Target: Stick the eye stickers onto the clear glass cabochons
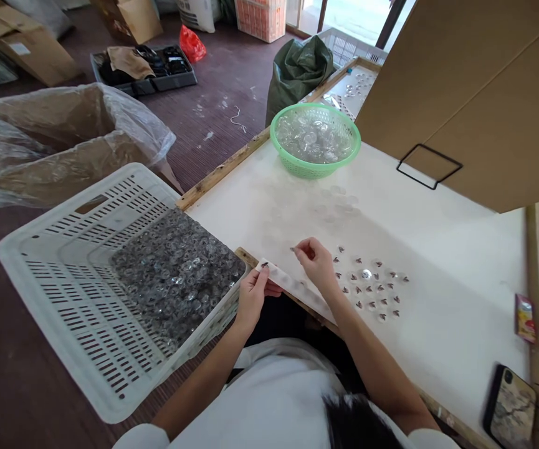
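At the table's near edge my left hand is closed on a white strip that looks like sticker backing. A small dark mark shows on the strip beside the thumb. Slightly above the table, my right hand pinches a tiny piece at its fingertips, too small to name. To the right of that hand lie several small clear discs with dark marks on them, set out in loose rows. Plain clear discs lie farther back on the white table.
A green basket full of clear round pieces stands at the back. On my left, a white crate holds many clear pieces. A large cardboard sheet overhangs the back right. A phone and a small packet lie at right.
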{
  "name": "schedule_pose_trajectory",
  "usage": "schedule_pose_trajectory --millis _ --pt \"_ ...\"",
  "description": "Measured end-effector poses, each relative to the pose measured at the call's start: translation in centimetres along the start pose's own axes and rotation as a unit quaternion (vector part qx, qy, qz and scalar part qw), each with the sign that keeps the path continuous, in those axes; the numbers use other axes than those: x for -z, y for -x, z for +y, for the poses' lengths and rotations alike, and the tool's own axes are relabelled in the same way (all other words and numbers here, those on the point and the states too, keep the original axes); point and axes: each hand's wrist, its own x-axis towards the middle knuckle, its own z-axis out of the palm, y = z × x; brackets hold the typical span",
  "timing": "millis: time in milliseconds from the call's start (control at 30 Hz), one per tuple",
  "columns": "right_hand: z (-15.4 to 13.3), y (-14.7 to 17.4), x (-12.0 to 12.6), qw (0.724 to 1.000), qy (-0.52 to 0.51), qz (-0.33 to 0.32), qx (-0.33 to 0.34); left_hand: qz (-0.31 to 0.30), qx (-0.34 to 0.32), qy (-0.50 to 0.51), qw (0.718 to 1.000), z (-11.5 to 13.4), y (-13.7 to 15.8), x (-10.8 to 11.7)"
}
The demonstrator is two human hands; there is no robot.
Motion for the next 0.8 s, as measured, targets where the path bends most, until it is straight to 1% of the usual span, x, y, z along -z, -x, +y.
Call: schedule_pose_trajectory --millis 67,133,200,300,500,633,700,800 --pt "1.0 -1.9 0.0 0.999 0.005 -0.026 -0.044 0.001 0.001 0.001 1.000 0.0 -0.1 0.0" --pt "2.0 -3.2 -0.3 0.996 0.023 -0.053 -0.071 0.001 0.000 0.000 1.000 0.0 -0.2 0.0" --pt "2.7 -4.0 -0.7 0.994 0.047 -0.059 -0.080 0.003 0.001 0.002 1.000 0.0 -0.2 0.0" --pt "3.1 -4.3 -1.2 0.993 0.081 -0.058 -0.070 0.006 0.004 0.005 1.000 0.0 -0.1 0.1" --pt "2.4 -4.2 -2.0 0.986 0.155 -0.047 -0.050 0.005 0.008 0.003 1.000 0.3 -0.1 0.0" --pt "1.9 -3.4 -2.3 0.972 0.230 -0.037 -0.016 0.004 0.009 0.000 1.000 0.5 0.0 0.0" --pt "2.0 -2.5 -1.7 0.960 0.275 -0.047 -0.013 0.007 0.009 -0.001 1.000 0.6 0.1 0.0" --pt "2.4 -0.9 0.1 0.942 0.328 -0.064 -0.025 0.012 0.007 -0.004 1.000 0.5 0.2 0.1"
